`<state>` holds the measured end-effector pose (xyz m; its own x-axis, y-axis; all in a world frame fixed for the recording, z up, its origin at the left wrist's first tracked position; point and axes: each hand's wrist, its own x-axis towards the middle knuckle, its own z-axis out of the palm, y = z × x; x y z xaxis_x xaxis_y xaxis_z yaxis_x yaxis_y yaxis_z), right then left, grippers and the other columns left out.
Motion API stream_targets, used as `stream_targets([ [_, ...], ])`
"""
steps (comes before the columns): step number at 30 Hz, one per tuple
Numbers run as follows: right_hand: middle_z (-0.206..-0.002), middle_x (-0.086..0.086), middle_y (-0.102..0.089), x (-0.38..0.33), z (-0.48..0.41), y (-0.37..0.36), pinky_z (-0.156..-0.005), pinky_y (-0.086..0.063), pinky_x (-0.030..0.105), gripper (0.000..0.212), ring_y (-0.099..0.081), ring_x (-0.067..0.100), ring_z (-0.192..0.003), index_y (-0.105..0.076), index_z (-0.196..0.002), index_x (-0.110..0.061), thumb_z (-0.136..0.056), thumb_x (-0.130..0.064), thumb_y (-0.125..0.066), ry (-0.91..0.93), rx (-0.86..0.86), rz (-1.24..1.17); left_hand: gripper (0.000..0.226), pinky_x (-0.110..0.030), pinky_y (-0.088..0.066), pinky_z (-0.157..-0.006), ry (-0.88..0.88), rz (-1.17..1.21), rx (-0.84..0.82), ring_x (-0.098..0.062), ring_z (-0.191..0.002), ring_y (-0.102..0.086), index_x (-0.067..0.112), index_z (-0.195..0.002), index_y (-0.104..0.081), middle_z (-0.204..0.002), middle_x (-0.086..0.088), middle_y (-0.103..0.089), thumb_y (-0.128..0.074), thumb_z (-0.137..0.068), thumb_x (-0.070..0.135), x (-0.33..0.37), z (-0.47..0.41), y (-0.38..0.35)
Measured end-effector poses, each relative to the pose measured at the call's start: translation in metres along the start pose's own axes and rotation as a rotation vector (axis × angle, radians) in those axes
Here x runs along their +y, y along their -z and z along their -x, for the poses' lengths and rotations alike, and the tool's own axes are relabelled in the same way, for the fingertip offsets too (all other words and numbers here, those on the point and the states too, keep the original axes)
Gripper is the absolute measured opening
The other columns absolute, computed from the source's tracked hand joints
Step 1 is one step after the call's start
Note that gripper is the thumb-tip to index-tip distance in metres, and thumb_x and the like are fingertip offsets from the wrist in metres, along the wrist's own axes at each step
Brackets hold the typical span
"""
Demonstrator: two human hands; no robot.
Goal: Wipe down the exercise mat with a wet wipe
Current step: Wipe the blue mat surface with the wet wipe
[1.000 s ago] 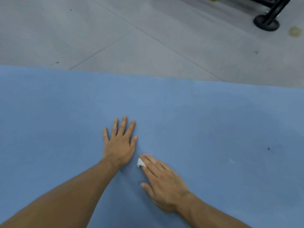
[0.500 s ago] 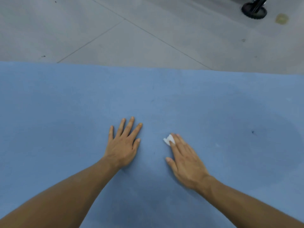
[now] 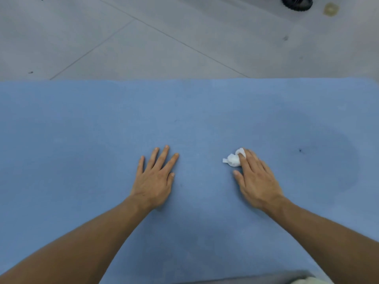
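Item one: my left hand is lying palm down on the blue exercise mat, its fingers straight and slightly fanned, the thumb tucked close alongside, holding nothing. Item two: my right hand is also lying flat on the mat, well apart from the left, its fingers straight and pressed close together, the thumb standing a little off to the inside. Item three: the wet wipe, white and crumpled into a small wad, is sitting on the mat under the tips of my right fingers; I am pressing it down rather than pinching it, and most of it is poking out on the side toward my left hand. Item four: a small dark speck is showing on the mat to the right of my right hand, inside a darker oval patch. Item five: the grey tiled floor is running beyond the mat's far edge, carrying a black round base and a yellowish mark just beside it.
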<state>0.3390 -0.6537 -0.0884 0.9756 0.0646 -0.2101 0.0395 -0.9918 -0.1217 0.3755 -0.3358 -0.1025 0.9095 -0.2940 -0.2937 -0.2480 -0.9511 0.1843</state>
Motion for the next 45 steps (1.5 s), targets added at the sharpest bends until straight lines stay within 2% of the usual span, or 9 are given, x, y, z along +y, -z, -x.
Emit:
stream_targets([
  [5,-0.171,0.006,-0.013,-0.038,0.006,-0.009,-0.128,-0.005,0.031,0.065,-0.008,0.020,-0.159,-0.022,-0.162,-0.010,-0.107,-0.042,-0.038,0.090,-0.045,-0.116,0.058,-0.053,0.005,-0.126,-0.020,0.029,-0.003,-0.015,-0.156,0.019,0.044,-0.162,0.001,-0.169,0.015,0.019,-0.020,-0.108,0.047,0.012,-0.004,-0.001],
  [12,-0.169,0.007,-0.024,-0.086,0.041,-0.032,-0.127,-0.013,0.039,0.064,-0.014,0.021,-0.158,-0.032,-0.158,-0.007,-0.108,-0.047,-0.034,0.537,-0.030,0.019,0.059,-0.053,0.007,-0.125,-0.061,0.028,-0.010,-0.014,-0.156,0.021,0.044,-0.161,0.003,-0.169,0.016,0.021,-0.019,-0.107,0.050,0.020,-0.010,-0.004],
  [17,-0.160,0.012,-0.042,-0.046,0.014,-0.015,-0.122,-0.024,0.041,0.064,-0.039,0.028,-0.149,-0.045,-0.152,-0.005,-0.103,-0.044,-0.032,0.210,0.052,-0.043,0.061,-0.052,0.009,-0.125,-0.075,0.017,-0.024,-0.013,-0.155,0.024,0.046,-0.161,0.006,-0.168,0.016,0.024,-0.017,-0.105,0.055,0.015,-0.010,-0.003],
  [24,-0.168,0.004,-0.022,0.015,-0.009,0.000,-0.125,-0.018,0.037,0.066,-0.016,0.022,-0.156,-0.027,-0.159,-0.011,-0.104,-0.047,-0.030,-0.132,0.028,-0.102,0.061,-0.053,0.011,-0.125,-0.089,0.019,-0.028,-0.014,-0.154,0.027,0.045,-0.161,0.008,-0.167,0.016,0.027,-0.016,-0.106,0.055,0.014,-0.008,-0.002],
  [28,-0.171,0.006,-0.012,-0.020,-0.003,-0.010,-0.126,-0.001,0.028,0.069,-0.006,0.021,-0.159,-0.019,-0.162,-0.009,-0.106,-0.042,-0.041,-0.045,0.007,-0.171,0.060,-0.052,0.013,-0.125,-0.095,0.028,-0.028,-0.014,-0.153,0.028,0.045,-0.161,0.008,-0.166,0.016,0.028,-0.017,-0.107,0.054,0.014,-0.008,-0.003],
  [33,-0.169,0.009,-0.019,-0.070,0.016,-0.012,-0.129,-0.005,0.034,0.068,-0.011,0.020,-0.158,-0.026,-0.160,-0.006,-0.106,-0.047,-0.031,0.318,-0.029,-0.157,0.061,-0.053,0.013,-0.124,-0.100,0.088,-0.014,-0.012,-0.153,0.028,0.043,-0.162,0.003,-0.167,0.016,0.025,-0.022,-0.107,0.052,0.016,-0.009,-0.003],
  [36,-0.171,0.000,-0.014,-0.091,0.009,-0.008,-0.127,-0.004,0.026,0.060,-0.008,0.012,-0.158,-0.021,-0.163,-0.013,-0.109,-0.039,-0.031,0.329,-0.097,-0.334,0.061,-0.050,0.014,-0.124,-0.100,0.214,-0.011,-0.008,-0.155,0.020,0.039,-0.162,-0.016,-0.171,0.013,0.010,-0.039,-0.105,0.045,0.016,-0.012,0.002],
  [40,-0.155,-0.001,-0.045,-0.116,-0.021,0.014,-0.118,-0.023,0.013,0.042,-0.040,0.009,-0.144,-0.048,-0.149,-0.008,-0.108,-0.007,-0.043,0.021,0.037,-0.806,0.046,-0.047,-0.008,-0.127,-0.051,0.413,0.090,-0.013,-0.155,-0.020,0.026,-0.146,-0.052,-0.163,0.006,-0.035,-0.056,-0.100,0.030,0.021,-0.024,0.021],
  [45,-0.108,-0.013,-0.069,-0.138,-0.052,0.046,-0.071,-0.047,0.005,0.040,-0.067,-0.005,-0.091,-0.071,-0.119,-0.024,-0.099,0.001,-0.046,-0.314,0.024,-1.188,0.019,-0.030,-0.051,-0.094,0.102,0.923,0.069,-0.002,-0.103,-0.064,0.028,-0.108,-0.074,-0.108,0.016,-0.073,-0.055,-0.102,0.027,0.028,-0.033,0.051],
])
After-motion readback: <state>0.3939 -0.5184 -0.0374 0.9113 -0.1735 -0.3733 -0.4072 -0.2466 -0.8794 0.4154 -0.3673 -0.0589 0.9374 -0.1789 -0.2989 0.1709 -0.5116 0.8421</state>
